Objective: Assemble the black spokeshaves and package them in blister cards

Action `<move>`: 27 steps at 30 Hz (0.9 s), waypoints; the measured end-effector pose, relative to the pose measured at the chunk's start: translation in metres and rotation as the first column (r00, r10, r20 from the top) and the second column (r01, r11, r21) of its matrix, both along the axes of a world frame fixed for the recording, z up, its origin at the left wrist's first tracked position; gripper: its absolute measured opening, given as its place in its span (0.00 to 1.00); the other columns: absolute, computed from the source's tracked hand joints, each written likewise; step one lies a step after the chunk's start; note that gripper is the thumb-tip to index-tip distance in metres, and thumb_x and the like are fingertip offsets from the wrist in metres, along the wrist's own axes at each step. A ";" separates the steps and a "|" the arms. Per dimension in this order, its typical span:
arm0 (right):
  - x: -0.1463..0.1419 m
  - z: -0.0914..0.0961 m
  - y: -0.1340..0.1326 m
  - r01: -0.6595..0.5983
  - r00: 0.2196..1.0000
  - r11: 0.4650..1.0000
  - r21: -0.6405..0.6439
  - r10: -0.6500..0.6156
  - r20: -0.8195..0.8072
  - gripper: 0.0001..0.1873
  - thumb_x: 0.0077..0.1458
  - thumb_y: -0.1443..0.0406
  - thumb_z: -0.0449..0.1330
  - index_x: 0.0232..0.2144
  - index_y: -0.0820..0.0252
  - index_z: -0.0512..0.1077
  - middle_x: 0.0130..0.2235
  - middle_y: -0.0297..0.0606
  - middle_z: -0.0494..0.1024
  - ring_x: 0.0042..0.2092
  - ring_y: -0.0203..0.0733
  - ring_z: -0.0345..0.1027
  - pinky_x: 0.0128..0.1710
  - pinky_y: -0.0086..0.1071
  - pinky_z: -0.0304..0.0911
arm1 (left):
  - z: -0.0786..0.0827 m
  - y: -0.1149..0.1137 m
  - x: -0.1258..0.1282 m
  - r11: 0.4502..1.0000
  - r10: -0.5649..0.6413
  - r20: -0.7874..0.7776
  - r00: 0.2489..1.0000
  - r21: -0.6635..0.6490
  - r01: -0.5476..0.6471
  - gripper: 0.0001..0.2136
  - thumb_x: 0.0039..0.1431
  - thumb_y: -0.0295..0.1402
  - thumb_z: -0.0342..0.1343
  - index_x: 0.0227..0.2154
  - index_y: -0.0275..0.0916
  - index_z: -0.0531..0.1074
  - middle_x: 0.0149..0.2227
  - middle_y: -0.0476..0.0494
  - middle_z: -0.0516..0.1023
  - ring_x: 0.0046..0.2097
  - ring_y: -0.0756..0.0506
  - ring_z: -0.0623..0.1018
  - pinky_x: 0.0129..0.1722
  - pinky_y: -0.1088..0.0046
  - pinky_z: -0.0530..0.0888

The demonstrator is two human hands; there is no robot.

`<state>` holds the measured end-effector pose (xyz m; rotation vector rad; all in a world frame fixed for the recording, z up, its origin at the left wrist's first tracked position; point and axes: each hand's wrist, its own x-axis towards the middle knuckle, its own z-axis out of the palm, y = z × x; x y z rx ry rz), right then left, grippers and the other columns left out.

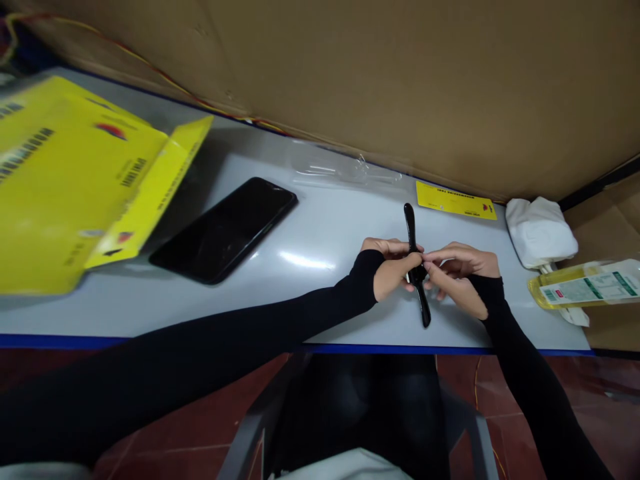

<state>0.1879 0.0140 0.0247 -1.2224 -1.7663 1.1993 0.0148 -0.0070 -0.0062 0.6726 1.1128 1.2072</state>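
A black spokeshave (pixel 411 227) with two long handles stands out against the grey table, one handle pointing away and the other toward the near edge. My left hand (pixel 390 272) grips its middle from the left, thumb on top. From the right, my right hand (pixel 461 267) pinches at the same middle part with thumb and forefinger. The fingers cover most of the tool's body, so its blade and any small part under the fingertips are hidden.
A black phone (pixel 225 230) and yellow printed boxes (pixel 65 193) lie to the left. Behind are a clear plastic shell (pixel 345 170) and a yellow card (pixel 456 200). A white wrapped bundle (pixel 540 232) and a bottle of yellow liquid (pixel 585 285) lie right. Cardboard (pixel 380 80) walls the back.
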 end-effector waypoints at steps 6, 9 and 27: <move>-0.001 0.001 0.003 0.096 0.995 0.982 -0.165 -0.091 0.032 0.25 0.38 0.51 0.82 0.27 0.60 0.78 0.23 0.38 0.80 0.24 0.47 0.80 0.16 0.28 0.72 | 0.003 0.001 0.000 1.000 0.001 0.008 1.000 -0.007 0.000 0.02 0.57 0.22 0.66 0.32 0.32 0.83 0.31 0.44 0.83 0.25 0.48 0.81 0.20 0.73 0.81; 0.002 0.002 0.002 0.042 0.995 0.995 -0.089 -0.034 0.091 0.24 0.44 0.49 0.80 0.25 0.59 0.76 0.19 0.35 0.77 0.19 0.40 0.74 0.14 0.26 0.66 | 0.010 0.002 0.001 0.998 0.037 -0.005 0.999 -0.059 -0.037 0.04 0.56 0.20 0.65 0.29 0.32 0.83 0.29 0.44 0.82 0.24 0.49 0.80 0.19 0.74 0.80; 0.015 0.003 0.006 -0.274 0.935 0.704 0.655 0.035 0.352 0.15 0.56 0.63 0.71 0.24 0.53 0.68 0.24 0.31 0.71 0.23 0.35 0.60 0.23 0.34 0.58 | 0.016 0.005 -0.001 0.993 0.062 0.004 0.998 -0.103 -0.061 0.04 0.57 0.19 0.65 0.29 0.30 0.83 0.27 0.45 0.80 0.23 0.49 0.79 0.19 0.73 0.79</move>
